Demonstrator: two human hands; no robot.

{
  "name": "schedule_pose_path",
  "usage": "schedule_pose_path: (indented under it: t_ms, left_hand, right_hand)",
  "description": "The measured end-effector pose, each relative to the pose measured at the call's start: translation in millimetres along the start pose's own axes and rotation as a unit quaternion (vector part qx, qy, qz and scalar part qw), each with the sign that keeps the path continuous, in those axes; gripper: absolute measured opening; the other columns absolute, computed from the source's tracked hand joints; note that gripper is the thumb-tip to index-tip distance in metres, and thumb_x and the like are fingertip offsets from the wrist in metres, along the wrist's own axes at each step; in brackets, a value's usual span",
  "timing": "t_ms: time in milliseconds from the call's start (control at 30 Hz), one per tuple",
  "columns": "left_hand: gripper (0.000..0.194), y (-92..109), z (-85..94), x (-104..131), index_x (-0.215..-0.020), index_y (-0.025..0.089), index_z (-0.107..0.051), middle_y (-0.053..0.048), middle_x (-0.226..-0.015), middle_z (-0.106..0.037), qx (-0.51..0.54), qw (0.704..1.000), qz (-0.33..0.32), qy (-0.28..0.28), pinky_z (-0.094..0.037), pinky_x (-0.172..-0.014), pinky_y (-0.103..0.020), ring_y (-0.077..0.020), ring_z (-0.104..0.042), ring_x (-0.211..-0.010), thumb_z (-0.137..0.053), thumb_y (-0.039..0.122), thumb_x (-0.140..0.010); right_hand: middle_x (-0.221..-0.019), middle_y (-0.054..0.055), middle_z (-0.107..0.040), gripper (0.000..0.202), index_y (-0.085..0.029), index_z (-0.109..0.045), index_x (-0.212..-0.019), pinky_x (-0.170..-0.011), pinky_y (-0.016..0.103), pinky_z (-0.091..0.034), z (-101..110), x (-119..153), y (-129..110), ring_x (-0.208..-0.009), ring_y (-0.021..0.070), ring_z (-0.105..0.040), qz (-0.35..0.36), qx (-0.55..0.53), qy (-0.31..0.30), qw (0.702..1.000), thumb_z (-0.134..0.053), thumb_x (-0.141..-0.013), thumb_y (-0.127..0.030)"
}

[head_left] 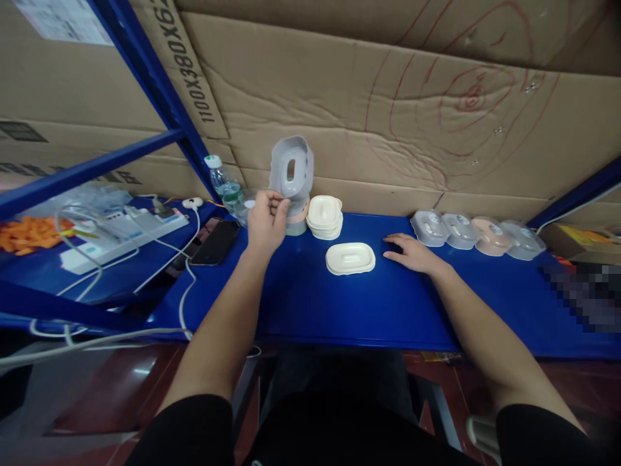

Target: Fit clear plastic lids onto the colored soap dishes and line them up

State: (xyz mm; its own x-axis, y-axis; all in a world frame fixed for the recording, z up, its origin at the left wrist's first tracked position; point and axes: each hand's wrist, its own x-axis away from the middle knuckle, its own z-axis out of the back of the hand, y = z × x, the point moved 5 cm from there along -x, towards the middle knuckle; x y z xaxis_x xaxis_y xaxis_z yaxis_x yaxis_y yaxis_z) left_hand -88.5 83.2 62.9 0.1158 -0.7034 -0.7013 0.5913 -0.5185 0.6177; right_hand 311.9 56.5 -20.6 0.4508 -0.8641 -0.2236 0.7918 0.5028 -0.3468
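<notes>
My left hand (268, 220) pinches the lower edge of a grey plastic shell (301, 171), which is tilted up and has an oval hole in its middle. Below it stands a stack of similar shells (297, 223), partly hidden by my fingers. Just right of that stack is a pile of cream plastic pieces (325, 217). A single cream oval tray (350, 258) lies flat on the blue table in front. Beside this tray, without touching it, my right hand (411, 252) rests palm down on the table with its fingers apart, holding nothing.
A row of several lidded boxes (463, 232) stands at the back right. To the left are a water bottle (226, 184), a phone (215, 243), a white power strip (126, 236) with cables, and orange pieces (32, 233). Cardboard (310, 84) walls the back.
</notes>
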Motion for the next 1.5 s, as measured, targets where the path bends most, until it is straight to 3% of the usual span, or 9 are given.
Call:
schedule_pose_path:
  t_ms: [133, 300, 467, 667, 833, 933, 1133, 1267, 1500]
  left_hand:
    - [0.019, 24, -31.0, 23, -0.103, 0.024, -0.052, -0.001, -0.083, -0.065, 0.108, 0.987, 0.03, -0.116, -0.053, -0.069, -0.028, -0.0143, -0.063, -0.071, -0.058, 0.041, -0.097]
    - [0.026, 51, -72.6, 63, -0.099, 0.023, -0.052, 0.003, -0.073, -0.06, 0.281, 0.9, 0.051, -0.33, -0.05, -0.06, -0.025, -0.0106, -0.057, -0.061, -0.062, 0.047, -0.096]
    - [0.044, 61, -86.7, 74, -0.093, 0.021, -0.049, 0.006, -0.062, -0.056, 0.412, 0.805, 0.111, -0.411, -0.045, -0.053, -0.022, -0.0086, -0.053, -0.052, -0.069, 0.061, -0.091]
    - [0.044, 49, -81.7, 61, -0.088, 0.021, -0.053, 0.003, -0.062, -0.059, 0.35, 0.864, 0.129, -0.338, -0.046, -0.055, -0.024, -0.0102, -0.055, -0.053, -0.061, 0.064, -0.094]
    - [0.041, 48, -67.0, 56, -0.073, 0.021, -0.054, -0.001, -0.066, -0.065, 0.068, 0.94, 0.054, -0.329, -0.042, -0.06, -0.028, -0.0143, -0.057, -0.061, -0.053, 0.054, -0.098]
    - [0.047, 50, -63.2, 55, -0.066, 0.021, -0.055, -0.004, -0.069, -0.068, -0.087, 0.923, 0.016, -0.375, -0.04, -0.063, -0.031, -0.0179, -0.061, -0.066, -0.044, 0.052, -0.101]
    - [0.052, 42, -68.6, 58, -0.071, 0.02, -0.067, -0.007, -0.078, -0.075, -0.197, 0.872, 0.038, -0.447, -0.047, -0.072, -0.032, -0.022, -0.07, -0.078, -0.034, 0.046, -0.102]
    - [0.053, 37, -76.0, 67, -0.078, 0.019, -0.075, -0.009, -0.077, -0.076, -0.23, 0.833, 0.039, -0.502, -0.051, -0.079, -0.035, -0.0259, -0.074, -0.085, -0.034, 0.045, -0.1]
    - [0.059, 28, -85.5, 70, -0.077, 0.019, -0.074, -0.009, -0.074, -0.076, -0.191, 0.818, 0.073, -0.538, -0.051, -0.079, -0.034, -0.0247, -0.074, -0.08, -0.028, 0.046, -0.103]
  right_hand:
    - [-0.142, 0.018, -0.068, 0.063, -0.022, -0.06, -0.147, -0.112, 0.063, -0.05, 6, 0, -9, -0.131, 0.0376, -0.065, -0.017, -0.026, 0.037, 0.999, -0.059, -0.098, -0.06]
    - [-0.146, 0.016, -0.065, 0.079, -0.026, -0.036, -0.164, -0.1, 0.056, -0.059, 18, 2, -33, -0.126, 0.0357, -0.068, -0.03, -0.103, 0.128, 0.986, -0.059, -0.098, -0.062]
    - [-0.126, 0.013, -0.074, 0.057, -0.022, -0.06, -0.14, -0.094, 0.046, -0.059, 29, 2, -47, -0.104, 0.0283, -0.074, -0.004, -0.173, 0.213, 0.962, -0.061, -0.098, -0.061]
    - [-0.074, 0.003, -0.069, 0.052, -0.021, -0.065, -0.085, -0.065, 0.033, -0.049, 23, 2, -46, -0.069, 0.0203, -0.063, -0.07, -0.163, 0.191, 0.965, -0.062, -0.092, -0.072]
    - [-0.068, 0.003, -0.067, 0.06, -0.021, -0.063, -0.077, -0.062, 0.031, -0.045, 1, -2, -47, -0.064, 0.0193, -0.063, -0.127, -0.2, 0.086, 0.968, -0.051, -0.095, -0.077]
    - [-0.064, 0.003, -0.066, 0.066, -0.022, -0.059, -0.069, -0.062, 0.031, -0.042, -8, -6, -49, -0.064, 0.0196, -0.062, -0.147, -0.171, 0.047, 0.973, -0.043, -0.097, -0.079]
    - [-0.071, 0.006, -0.068, 0.071, -0.023, -0.055, -0.064, -0.062, 0.032, -0.035, -19, -16, -54, -0.07, 0.0212, -0.061, -0.175, -0.064, 0.027, 0.982, -0.028, -0.101, -0.077]
    - [-0.07, 0.005, -0.068, 0.07, -0.023, -0.054, -0.063, -0.06, 0.031, -0.031, -22, -17, -56, -0.068, 0.0204, -0.06, -0.177, -0.014, -0.011, 0.984, -0.029, -0.102, -0.076]
    - [-0.073, 0.006, -0.07, 0.071, -0.023, -0.055, -0.064, -0.06, 0.03, -0.031, -21, -17, -55, -0.071, 0.0208, -0.063, -0.196, 0.007, -0.039, 0.98, -0.028, -0.102, -0.076]
